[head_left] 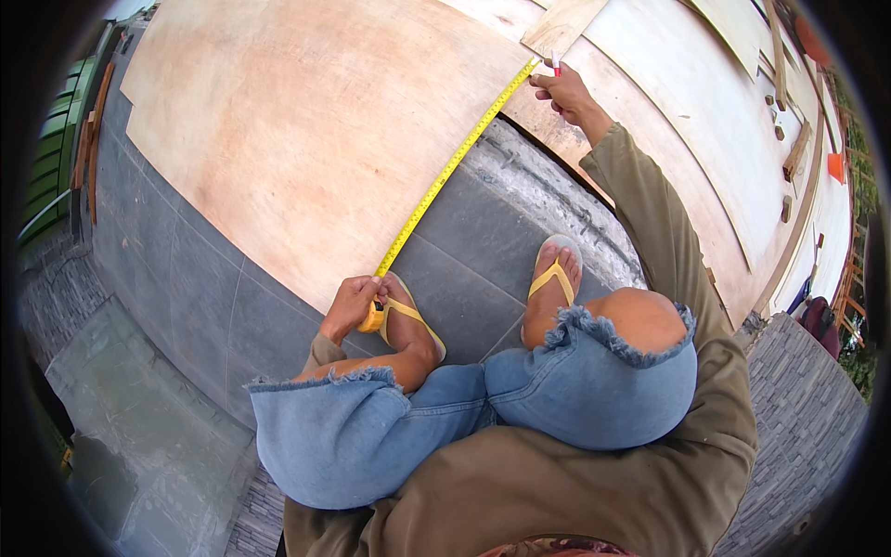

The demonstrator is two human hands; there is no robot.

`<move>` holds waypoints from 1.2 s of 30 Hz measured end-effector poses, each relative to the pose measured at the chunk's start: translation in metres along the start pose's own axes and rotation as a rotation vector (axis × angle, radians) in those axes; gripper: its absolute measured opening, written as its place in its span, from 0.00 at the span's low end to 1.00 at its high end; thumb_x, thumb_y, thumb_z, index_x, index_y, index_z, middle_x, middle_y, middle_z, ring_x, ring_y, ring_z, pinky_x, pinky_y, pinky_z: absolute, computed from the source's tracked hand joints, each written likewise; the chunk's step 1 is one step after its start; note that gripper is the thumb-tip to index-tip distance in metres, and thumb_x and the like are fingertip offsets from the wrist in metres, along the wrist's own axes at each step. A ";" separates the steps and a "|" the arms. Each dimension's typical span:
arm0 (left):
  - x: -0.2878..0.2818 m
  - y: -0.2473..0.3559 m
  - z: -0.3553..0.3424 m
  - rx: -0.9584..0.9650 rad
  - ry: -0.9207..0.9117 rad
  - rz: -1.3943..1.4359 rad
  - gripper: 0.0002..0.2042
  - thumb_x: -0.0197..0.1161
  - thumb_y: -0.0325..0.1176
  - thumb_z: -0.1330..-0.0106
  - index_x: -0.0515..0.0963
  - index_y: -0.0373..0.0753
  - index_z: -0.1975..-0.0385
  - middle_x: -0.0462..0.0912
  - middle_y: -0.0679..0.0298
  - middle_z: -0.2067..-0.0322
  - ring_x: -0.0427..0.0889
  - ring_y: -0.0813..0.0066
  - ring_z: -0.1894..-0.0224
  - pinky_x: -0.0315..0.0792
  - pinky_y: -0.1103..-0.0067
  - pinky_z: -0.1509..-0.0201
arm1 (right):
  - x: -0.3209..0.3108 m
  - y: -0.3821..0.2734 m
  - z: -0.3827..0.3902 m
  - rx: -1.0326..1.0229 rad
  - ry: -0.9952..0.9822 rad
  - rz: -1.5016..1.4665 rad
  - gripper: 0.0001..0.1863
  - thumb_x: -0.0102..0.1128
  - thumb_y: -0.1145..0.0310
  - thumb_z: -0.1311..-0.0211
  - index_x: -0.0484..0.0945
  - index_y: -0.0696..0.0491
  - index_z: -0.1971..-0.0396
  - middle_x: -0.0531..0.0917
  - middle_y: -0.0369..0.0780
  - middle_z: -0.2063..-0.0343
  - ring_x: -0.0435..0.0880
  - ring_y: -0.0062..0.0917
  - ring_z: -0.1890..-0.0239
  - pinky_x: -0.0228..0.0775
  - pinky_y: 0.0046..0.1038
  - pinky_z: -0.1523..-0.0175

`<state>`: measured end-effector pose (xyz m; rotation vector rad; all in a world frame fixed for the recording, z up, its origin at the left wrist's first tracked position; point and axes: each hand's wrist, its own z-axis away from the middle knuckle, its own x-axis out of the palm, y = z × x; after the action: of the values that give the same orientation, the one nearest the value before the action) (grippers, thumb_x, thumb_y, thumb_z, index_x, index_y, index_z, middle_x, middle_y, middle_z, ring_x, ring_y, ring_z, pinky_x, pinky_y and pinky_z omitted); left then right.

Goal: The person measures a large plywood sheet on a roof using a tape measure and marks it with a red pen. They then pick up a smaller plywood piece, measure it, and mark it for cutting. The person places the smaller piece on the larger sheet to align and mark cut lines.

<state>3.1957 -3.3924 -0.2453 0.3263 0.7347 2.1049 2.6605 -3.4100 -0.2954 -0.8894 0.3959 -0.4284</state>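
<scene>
- Left of the yellow tape blade [455,162], the broad plywood sheet [278,139] offered open passage.
- The blade, stretched between left hand [353,302] and right hand [564,93], barred low crossing.
- A board [562,28] stood just beyond the right hand.
- The left foot [408,327] crowded the left hand.

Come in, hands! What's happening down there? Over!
Left hand gripping tape case; right hand holding pen. Yellow tape stretched between them along edge of wood board. Left foot close beside case.
</scene>
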 end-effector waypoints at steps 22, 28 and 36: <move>0.003 0.009 0.003 -0.091 0.098 0.087 0.17 0.52 0.36 0.27 0.80 0.31 0.72 0.81 0.63 0.78 0.79 0.79 0.75 0.74 0.81 0.69 | 0.063 0.010 0.037 0.104 0.028 -0.267 0.10 0.69 0.68 0.45 0.80 0.60 0.73 0.80 0.37 0.79 0.73 0.17 0.83 0.61 0.23 0.79; -0.013 0.016 -0.008 -0.077 0.095 0.059 0.17 0.52 0.38 0.26 0.79 0.32 0.72 0.82 0.63 0.78 0.80 0.78 0.76 0.74 0.82 0.71 | 0.071 0.024 0.012 0.129 0.046 -0.253 0.10 0.69 0.65 0.42 0.80 0.57 0.71 0.80 0.35 0.80 0.71 0.14 0.84 0.52 0.18 0.85; -0.011 0.016 -0.014 -0.124 0.083 0.061 0.19 0.50 0.39 0.26 0.79 0.31 0.73 0.82 0.61 0.78 0.80 0.76 0.77 0.75 0.80 0.71 | 0.061 0.028 0.018 0.133 -0.035 -0.206 0.14 0.68 0.59 0.40 0.81 0.56 0.69 0.80 0.34 0.79 0.74 0.14 0.81 0.52 0.20 0.84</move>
<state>3.1851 -3.4136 -0.2460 0.1969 0.6454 2.2211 2.7267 -3.4136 -0.3168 -0.8098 0.2414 -0.6210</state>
